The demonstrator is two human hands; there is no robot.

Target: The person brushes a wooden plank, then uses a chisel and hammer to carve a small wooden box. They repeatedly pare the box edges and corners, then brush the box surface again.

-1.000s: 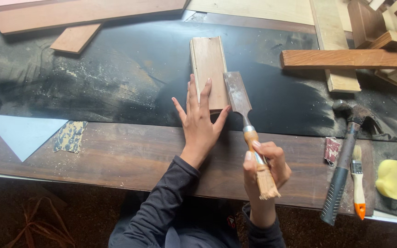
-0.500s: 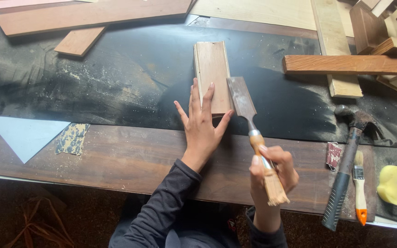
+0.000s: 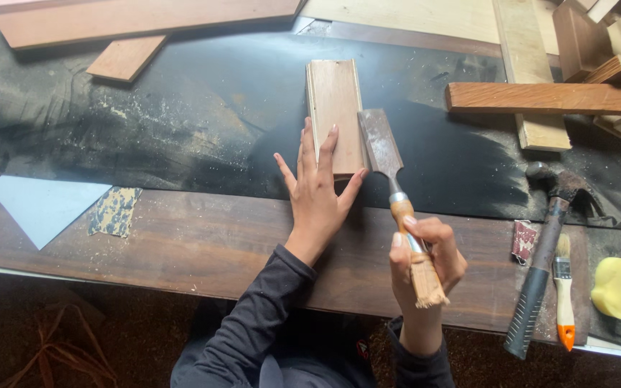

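Pressing wood block [image 3: 333,108] near end, left hand [image 3: 318,197] fingers spread flat; right hand [image 3: 425,255] fingers wrapped around chisel [image 3: 397,194], blade just right of block.

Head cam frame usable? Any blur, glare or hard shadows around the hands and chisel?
Head view: sharp overall, with no motion blur on the left hand, right hand or chisel; light is soft and even, with only a faint shadow beside the wood block; mild sheen on the black mat, no blown glare; slight wide-angle bending at the edges.
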